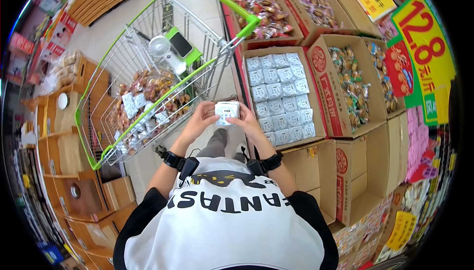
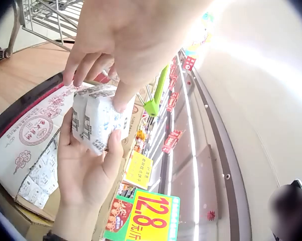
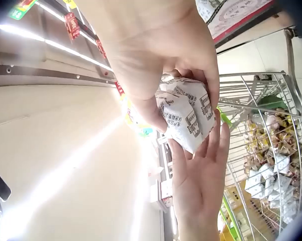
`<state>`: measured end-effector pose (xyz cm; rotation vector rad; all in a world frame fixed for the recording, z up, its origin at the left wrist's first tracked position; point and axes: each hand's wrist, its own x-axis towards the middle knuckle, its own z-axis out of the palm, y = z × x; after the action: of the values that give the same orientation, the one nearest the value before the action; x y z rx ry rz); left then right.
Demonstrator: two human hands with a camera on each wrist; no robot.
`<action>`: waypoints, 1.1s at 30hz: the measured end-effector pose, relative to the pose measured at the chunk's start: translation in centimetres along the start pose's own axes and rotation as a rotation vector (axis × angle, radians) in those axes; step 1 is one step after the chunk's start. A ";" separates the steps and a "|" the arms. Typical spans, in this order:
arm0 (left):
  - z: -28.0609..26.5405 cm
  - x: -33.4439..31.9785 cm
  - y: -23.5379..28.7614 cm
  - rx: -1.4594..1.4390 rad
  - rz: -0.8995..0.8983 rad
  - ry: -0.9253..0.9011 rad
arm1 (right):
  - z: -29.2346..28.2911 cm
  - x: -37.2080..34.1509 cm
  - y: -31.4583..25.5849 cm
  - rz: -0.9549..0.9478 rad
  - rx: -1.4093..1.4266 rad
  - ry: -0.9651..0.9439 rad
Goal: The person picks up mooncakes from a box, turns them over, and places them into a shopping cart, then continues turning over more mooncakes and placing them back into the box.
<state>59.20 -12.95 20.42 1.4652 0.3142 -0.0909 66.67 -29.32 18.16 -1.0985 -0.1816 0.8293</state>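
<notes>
Both hands hold a small stack of white, square wrapped packets with dark print [image 1: 227, 112] in front of the body. The left hand [image 1: 201, 118] grips it from the left, its thumb over the top face. From the other side the right hand [image 1: 248, 120] grips the same stack, thumb also on top. In the left wrist view, at least two packets [image 2: 98, 118] lie against each other between the fingers and thumbs. The right wrist view shows the packets' printed sides [image 3: 188, 113]. Beside the right hand stands an open carton [image 1: 292, 145] with rows of similar white packets.
A green-handled shopping cart [image 1: 91, 146] stands ahead on the left, holding wrapped snacks [image 1: 148, 84], white packets [image 1: 129, 104], a small fan [image 1: 159, 46] and a phone [image 1: 180, 45]. More cartons [image 1: 328, 87] line the right, with a price sign [image 1: 419, 38]. Wooden shelves [image 1: 74, 196] are left.
</notes>
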 end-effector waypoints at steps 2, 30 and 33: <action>-0.4 -1.1 0.2 -0.043 -0.035 -0.007 | 0.5 0.0 0.7 0.031 -0.007 -0.035; -21.7 -8.3 0.7 -0.342 -0.069 0.369 | 20.6 12.3 4.2 -0.115 -0.715 -0.369; -22.8 -8.6 0.8 -0.406 -0.086 0.467 | 22.0 14.2 5.4 -0.126 -0.785 -0.393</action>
<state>47.66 8.45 21.84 1.0548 0.7320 0.2391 62.47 -3.04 20.40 -1.6169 -0.9577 0.8732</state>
